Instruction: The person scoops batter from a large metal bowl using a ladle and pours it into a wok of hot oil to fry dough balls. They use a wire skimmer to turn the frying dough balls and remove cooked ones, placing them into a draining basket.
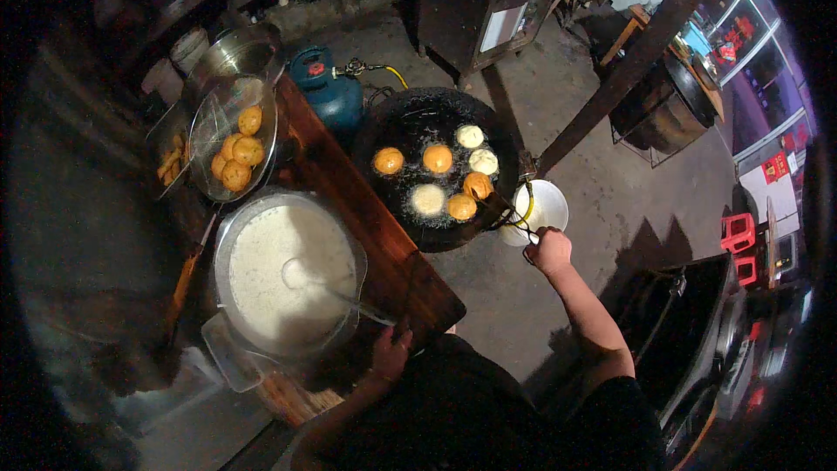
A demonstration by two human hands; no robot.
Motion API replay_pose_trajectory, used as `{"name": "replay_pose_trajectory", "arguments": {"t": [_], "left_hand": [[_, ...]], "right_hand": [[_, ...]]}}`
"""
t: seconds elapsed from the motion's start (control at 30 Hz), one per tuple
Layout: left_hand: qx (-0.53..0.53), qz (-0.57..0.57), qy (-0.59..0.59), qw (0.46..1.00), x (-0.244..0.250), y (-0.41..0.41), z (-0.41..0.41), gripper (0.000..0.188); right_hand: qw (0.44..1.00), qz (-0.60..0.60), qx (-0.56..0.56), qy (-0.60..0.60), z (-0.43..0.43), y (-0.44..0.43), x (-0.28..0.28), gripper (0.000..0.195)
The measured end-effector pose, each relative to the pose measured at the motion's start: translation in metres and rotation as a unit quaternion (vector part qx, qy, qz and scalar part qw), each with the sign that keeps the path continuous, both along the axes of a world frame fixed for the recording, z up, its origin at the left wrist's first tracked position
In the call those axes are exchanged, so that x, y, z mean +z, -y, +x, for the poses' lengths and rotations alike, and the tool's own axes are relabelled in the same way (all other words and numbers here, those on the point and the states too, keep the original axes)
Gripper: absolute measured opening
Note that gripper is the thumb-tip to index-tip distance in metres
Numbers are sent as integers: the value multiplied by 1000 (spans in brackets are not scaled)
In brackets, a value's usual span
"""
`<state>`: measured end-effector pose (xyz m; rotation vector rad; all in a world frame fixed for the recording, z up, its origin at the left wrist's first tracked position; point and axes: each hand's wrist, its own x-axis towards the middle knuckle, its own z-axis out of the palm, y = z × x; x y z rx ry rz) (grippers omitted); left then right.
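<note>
My right hand [550, 250] grips the looped handles of dark metal tongs [509, 210]. Their tips reach over the near right side of a black wok [428, 239], at a browned fried dough ball [477, 186]. Several balls float in the wok's oil, some golden brown and others pale, like the pale dough ball [428, 199] nearest me. Low in the view, my left hand [391, 354] is in shadow by the handle end of a ladle [343, 297]; whether its fingers close on it is unclear. The ladle's bowl lies in white batter [261, 275] inside a large metal basin [222, 261].
A wire strainer [204, 114] with several fried balls sits beyond the basin. Between basin and wok runs a wooden board [366, 222]. A blue gas cylinder [327, 95] stands behind, a white bucket [552, 203] at the wok's right. A dark post [608, 78] slants up rightward.
</note>
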<state>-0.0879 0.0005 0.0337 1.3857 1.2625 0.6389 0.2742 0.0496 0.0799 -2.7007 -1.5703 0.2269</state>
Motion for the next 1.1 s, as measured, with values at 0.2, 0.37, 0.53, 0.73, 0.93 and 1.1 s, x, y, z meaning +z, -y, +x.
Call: {"name": "replay_pose_trajectory", "arguments": {"t": [0.2,0.37,0.53,0.73,0.93,1.1], "left_hand": [[43,-60,73,995,2,-4,6,26],[80,-113,112,984,-24,-1,1,24],[50,-191,41,979,-15,-9,0,22],[-9,-103,-18,995,9,-14,2,21],[29,11,-104,994,-14,-12,10,24],[-3,61,-10,998,-15,-11,5,41]], "right_hand": [[983,8,173,57,-25,19,19,24],[978,-67,188,60,-26,13,-5,25],[987,-130,82,-48,-10,-6,23,29],[961,-45,20,-273,58,-9,17,23],[991,-39,-42,-119,57,-9,34,24],[997,-11,11,-77,13,-9,37,28]]}}
